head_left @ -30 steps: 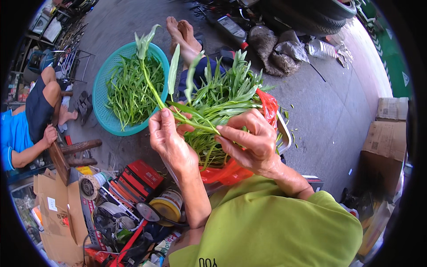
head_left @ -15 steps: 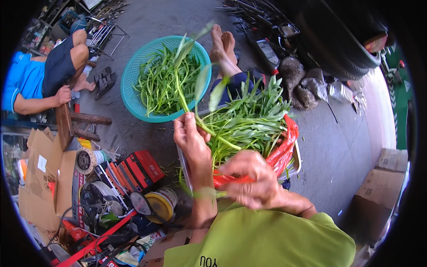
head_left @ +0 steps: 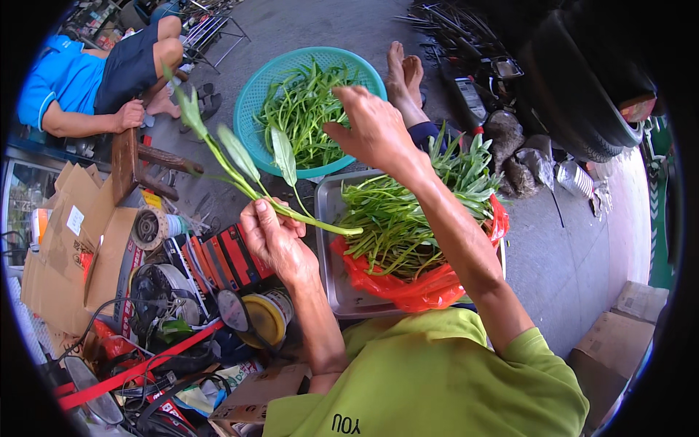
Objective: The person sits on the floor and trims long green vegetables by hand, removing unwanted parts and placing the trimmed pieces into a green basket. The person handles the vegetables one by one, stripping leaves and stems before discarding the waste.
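My left hand pinches a long green stalk of water spinach. Its leaves point up and to the left, and the cut end lies to the right of my fingers. My right hand hangs over the near right rim of a teal plastic basket, thumb and fingers apart, with nothing visible in it. Inside the basket is a heap of picked greens. A larger bunch of water spinach rests in a red plastic bag on a metal tray, partly behind my right forearm.
On the left, another person sits with a hand on a wooden stool. Cardboard boxes, tools and cables crowd the left side. My bare feet extend beyond the tray. Tyres stand at the far right.
My right hand has moved from near my chest up and forward to the basket. My left hand has shifted left with the stalk, which now leans further left. The view has shifted slightly.
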A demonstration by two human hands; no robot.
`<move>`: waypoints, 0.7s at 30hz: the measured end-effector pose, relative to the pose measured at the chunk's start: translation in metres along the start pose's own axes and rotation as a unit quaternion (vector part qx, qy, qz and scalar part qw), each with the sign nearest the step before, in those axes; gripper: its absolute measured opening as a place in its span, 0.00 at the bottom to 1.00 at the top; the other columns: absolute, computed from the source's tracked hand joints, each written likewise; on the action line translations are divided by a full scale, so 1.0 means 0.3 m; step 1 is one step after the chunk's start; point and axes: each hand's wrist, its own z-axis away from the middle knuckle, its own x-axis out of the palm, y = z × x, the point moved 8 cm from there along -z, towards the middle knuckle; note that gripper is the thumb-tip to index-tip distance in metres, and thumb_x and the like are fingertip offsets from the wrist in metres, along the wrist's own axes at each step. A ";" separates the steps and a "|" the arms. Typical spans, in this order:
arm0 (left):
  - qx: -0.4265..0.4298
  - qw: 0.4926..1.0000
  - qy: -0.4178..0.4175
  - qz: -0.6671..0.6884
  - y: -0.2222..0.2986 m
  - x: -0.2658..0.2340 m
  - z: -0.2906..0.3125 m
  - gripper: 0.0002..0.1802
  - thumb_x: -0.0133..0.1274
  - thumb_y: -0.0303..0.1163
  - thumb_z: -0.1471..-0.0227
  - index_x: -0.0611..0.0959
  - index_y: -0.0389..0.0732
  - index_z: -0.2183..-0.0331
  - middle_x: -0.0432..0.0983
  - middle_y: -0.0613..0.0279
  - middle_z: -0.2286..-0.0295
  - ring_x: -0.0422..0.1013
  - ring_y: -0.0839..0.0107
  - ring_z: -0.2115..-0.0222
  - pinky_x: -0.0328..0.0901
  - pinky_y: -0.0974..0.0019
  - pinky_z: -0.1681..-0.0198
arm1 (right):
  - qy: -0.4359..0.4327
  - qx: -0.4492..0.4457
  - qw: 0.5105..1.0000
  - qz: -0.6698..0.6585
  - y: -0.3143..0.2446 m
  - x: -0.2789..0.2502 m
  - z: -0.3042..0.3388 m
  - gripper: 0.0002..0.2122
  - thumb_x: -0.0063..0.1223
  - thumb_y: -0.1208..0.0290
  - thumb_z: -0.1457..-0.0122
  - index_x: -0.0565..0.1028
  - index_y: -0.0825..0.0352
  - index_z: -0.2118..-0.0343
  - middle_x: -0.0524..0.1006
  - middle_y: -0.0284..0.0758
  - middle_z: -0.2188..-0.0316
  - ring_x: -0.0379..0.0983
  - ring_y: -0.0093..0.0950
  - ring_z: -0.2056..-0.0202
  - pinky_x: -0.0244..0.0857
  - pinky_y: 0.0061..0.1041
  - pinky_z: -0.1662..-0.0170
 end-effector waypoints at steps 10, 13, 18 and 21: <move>0.033 0.999 -0.009 -0.026 -0.025 0.052 0.050 0.08 0.43 0.34 0.41 0.69 0.39 0.69 0.70 0.63 0.74 0.61 0.81 0.80 0.57 0.78 0.79 | -0.234 0.156 0.941 -0.190 -0.115 -0.033 0.301 0.07 0.53 0.74 0.52 0.77 0.72 0.71 0.77 0.41 0.78 0.74 0.40 0.75 0.67 0.31 0.71; 0.008 0.999 -0.042 0.007 -0.070 0.091 0.079 0.08 0.43 0.33 0.41 0.69 0.38 0.67 0.72 0.59 0.70 0.68 0.71 0.67 0.63 0.64 0.58 | -0.189 0.190 0.958 -0.098 -0.053 -0.064 0.324 0.07 0.53 0.74 0.56 0.77 0.71 0.74 0.76 0.40 0.80 0.74 0.39 0.75 0.66 0.33 0.70; -0.161 0.968 -0.093 0.168 -0.127 0.182 0.145 0.08 0.42 0.33 0.40 0.70 0.39 0.64 0.72 0.59 0.68 0.68 0.69 0.68 0.64 0.61 0.59 | -0.094 0.113 0.988 -0.057 -0.052 -0.138 0.368 0.05 0.55 0.71 0.63 0.72 0.65 0.87 0.72 0.35 0.86 0.69 0.34 0.77 0.62 0.33 0.70; -0.204 0.932 -0.174 0.243 -0.149 0.233 0.171 0.07 0.42 0.33 0.40 0.70 0.40 0.64 0.71 0.61 0.70 0.64 0.72 0.73 0.61 0.63 0.64 | -0.003 0.138 0.985 -0.100 -0.020 -0.186 0.404 0.04 0.56 0.73 0.64 0.74 0.66 0.86 0.73 0.34 0.85 0.68 0.33 0.78 0.62 0.32 0.70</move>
